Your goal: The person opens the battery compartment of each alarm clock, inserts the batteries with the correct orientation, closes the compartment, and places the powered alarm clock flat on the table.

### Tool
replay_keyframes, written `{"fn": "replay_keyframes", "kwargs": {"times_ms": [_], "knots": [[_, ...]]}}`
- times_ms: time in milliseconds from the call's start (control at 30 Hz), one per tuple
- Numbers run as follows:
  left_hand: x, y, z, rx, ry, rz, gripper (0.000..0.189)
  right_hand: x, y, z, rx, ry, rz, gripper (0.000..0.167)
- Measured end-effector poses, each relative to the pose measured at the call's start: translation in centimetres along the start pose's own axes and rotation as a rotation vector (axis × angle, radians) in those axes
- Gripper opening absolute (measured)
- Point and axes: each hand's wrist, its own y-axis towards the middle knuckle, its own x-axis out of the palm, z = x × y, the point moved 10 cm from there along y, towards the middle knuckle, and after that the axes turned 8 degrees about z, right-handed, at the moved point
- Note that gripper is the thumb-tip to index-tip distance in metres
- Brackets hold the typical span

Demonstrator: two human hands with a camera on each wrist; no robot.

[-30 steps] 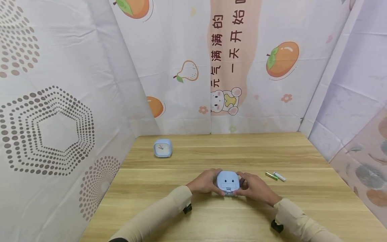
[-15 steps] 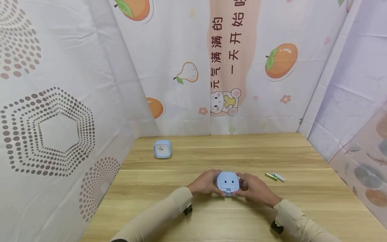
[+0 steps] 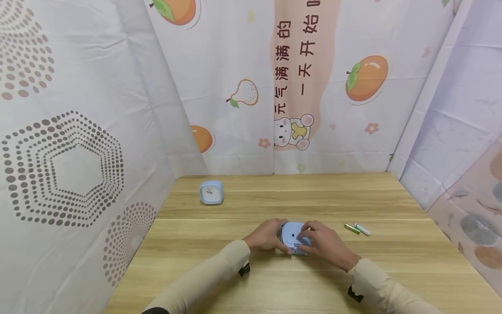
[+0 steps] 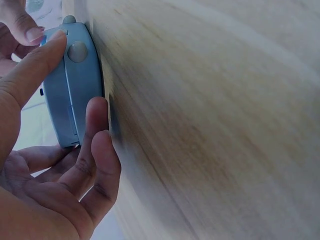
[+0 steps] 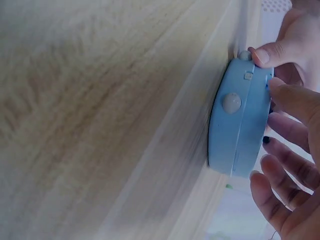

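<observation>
The clock [image 3: 289,232] lies back-up on the surface [image 3: 282,290], the left hand [image 3: 268,237] gripping its nine o'clock side, apparently to steady it. The right hand [image 3: 324,242], fingers loosely bent, touches the back from three, seemingly to work the cover [image 3: 290,240]. Batteries [image 3: 352,229] lie near, at three; a second clock [image 3: 211,192] stands at ten.

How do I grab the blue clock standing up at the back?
I'd come from above and pinch the blue clock by its left and right sides, thumb on one, fingers on the other. It stands upright on the table with both sides free, so that hold should keep your fingers off its dial.
</observation>
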Motion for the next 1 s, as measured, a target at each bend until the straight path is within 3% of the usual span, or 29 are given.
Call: {"fn": "replay_keyframes", "kwargs": {"times_ms": [167,367,567,700,1000], "knots": [[0.0,0.1,0.2,0.007,0.003,-0.010,0.103,-0.1,0.3,-0.5,-0.020,-0.012,-0.009,0.025],[-0.2,0.3,0.5,0.039,0.012,-0.012,0.094,-0.5,0.7,-0.9,-0.023,0.013,0.006,0.021],[-0.2,0.4,0.8,0.067,0.010,-0.014,0.096,-0.7,0.9,-1.4,-0.054,-0.023,0.038,0.018],[0.0,0.3,1.0,0.093,0.031,-0.014,0.093,-0.3,0.8,-1.7,-0.066,-0.053,0.011,0.016],[0.1,0.3,0.8,0.081,0.018,-0.012,0.083,-0.1,0.8,-2.8,-0.143,-0.069,0.015,0.009]]}}
